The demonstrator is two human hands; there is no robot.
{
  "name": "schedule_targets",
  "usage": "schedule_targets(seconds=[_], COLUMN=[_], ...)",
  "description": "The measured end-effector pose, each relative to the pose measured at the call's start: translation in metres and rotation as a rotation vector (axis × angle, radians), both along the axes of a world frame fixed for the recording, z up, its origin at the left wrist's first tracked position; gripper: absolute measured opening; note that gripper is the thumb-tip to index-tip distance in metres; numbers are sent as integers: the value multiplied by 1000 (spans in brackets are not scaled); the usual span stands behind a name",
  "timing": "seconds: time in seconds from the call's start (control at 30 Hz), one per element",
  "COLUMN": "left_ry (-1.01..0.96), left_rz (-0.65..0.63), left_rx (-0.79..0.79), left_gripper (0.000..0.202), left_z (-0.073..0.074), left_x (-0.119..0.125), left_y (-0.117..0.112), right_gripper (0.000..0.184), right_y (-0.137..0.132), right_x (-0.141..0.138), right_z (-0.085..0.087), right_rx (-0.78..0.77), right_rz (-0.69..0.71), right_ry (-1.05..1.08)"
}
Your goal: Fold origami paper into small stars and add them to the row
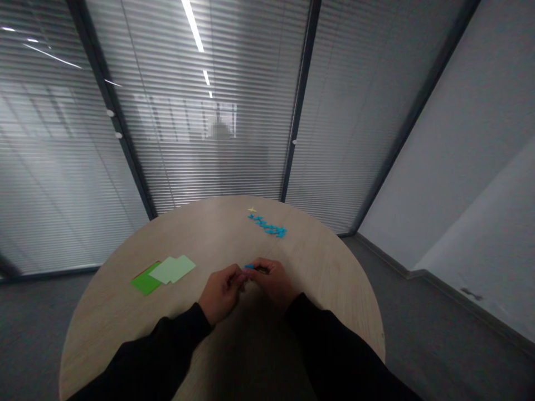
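Near the middle of the round table, my two hands meet at the fingertips. A small blue piece of folded paper [249,266] pokes out between the thumb and fingers of my right hand [273,281], which is closed on it. My left hand [221,292] is curled and pinched right beside it; its fingers hide whatever is in them. Beyond the hands lies a slanting row of several small blue pointed paper shapes [270,227], with one pale yellow pointed shape [252,210] at its far end.
Left of my hands, pale green paper sheets [172,269] overlap a brighter green sheet [146,282] with a thin reddish edge. The round wooden table [334,278] stands near glass panels with blinds [217,172]. A white wall [460,167] is on the right.
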State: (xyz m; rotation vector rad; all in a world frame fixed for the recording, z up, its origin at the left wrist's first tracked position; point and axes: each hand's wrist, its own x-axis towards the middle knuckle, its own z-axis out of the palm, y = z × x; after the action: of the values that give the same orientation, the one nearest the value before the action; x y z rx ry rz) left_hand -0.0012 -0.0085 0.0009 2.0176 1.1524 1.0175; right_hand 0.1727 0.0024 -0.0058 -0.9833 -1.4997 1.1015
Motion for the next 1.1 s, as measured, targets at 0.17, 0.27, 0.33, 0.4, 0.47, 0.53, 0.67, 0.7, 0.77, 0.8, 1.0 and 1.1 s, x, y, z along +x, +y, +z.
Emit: schedule_targets(seconds=[0.17, 0.27, 0.33, 0.4, 0.47, 0.53, 0.67, 0.7, 0.77, 0.8, 1.0, 1.1], left_ry=[-12, -23, -26, -30, -35, -51, -90, -102, -134, -154, -201, -189], left_rz=[-33, -69, -80, -88, -96, -97, -96, -89, -70, -65, -86, -77], left_rx=[3, -13, -12, -19, -41, -68, -97, -104, -123, -135, -170, -166], left_gripper=[36, 36, 37, 39, 40, 39, 39, 38, 38, 38, 36, 37], left_z=[1, 1, 1, 2, 2, 2, 1, 0, -1, -1, -4, -3], left_x=[0, 0, 0, 1, 1, 1, 0, 1, 1, 1, 1, 1], left_y=[0, 0, 0, -1, -2, -2, -2, -1, 0, 1, 4, 3], right_gripper=[22, 20, 18, 18, 19, 21, 36, 40, 42, 40, 33, 25], right_y=[0, 0, -1, -1, 0, 1, 3, 4, 4, 4, 7, 5], right_x=[0, 0, 1, 1, 1, 1, 3, 4, 4, 4, 3, 2], right_z=[-4, -2, 1, 3, 3, 2, -4, -4, -5, -5, -9, -5], right_rx=[-19, -22, -12, -5, -7, -21, -78, -97, -129, -135, -115, 40], right_rz=[-23, 2, 20, 35, 42, 44, 48, 62, 85, 90, 27, -139], right_ry=[6, 3, 31, 58, 73, 74, 121, 150, 202, 215, 218, 146])
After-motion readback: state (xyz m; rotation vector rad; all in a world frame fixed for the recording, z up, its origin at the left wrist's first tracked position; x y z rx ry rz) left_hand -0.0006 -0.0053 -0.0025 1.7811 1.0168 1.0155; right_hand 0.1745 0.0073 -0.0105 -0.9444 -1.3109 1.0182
